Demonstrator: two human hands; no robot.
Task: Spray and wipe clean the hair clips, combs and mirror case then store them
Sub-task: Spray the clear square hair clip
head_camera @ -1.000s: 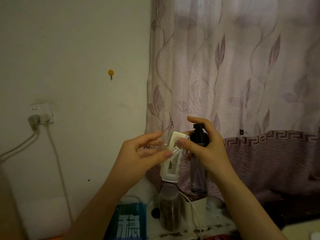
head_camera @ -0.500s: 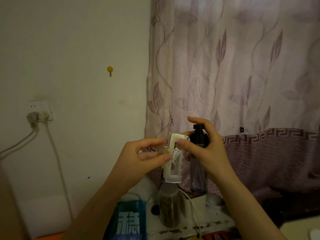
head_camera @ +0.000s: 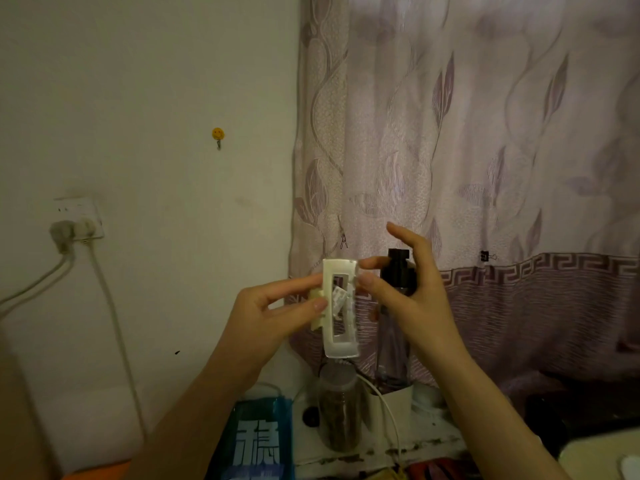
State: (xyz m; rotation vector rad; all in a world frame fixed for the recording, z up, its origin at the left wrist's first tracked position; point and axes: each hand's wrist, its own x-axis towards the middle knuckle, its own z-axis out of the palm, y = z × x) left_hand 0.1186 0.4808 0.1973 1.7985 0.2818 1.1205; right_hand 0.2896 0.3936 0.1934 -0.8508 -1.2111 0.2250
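The left hand [head_camera: 273, 313] pinched a white rectangular hair clip [head_camera: 340, 308] by its left edge, holding it upright in the air in front of the patterned curtain [head_camera: 467, 150]. The right hand [head_camera: 412, 289] gripped a dark spray bottle [head_camera: 394, 327] just right of the clip, forefinger lifted above the black nozzle and fingertips touching the clip's right edge. Below them, a brown-filled jar [head_camera: 337, 410] stood on the bench [head_camera: 363, 455].
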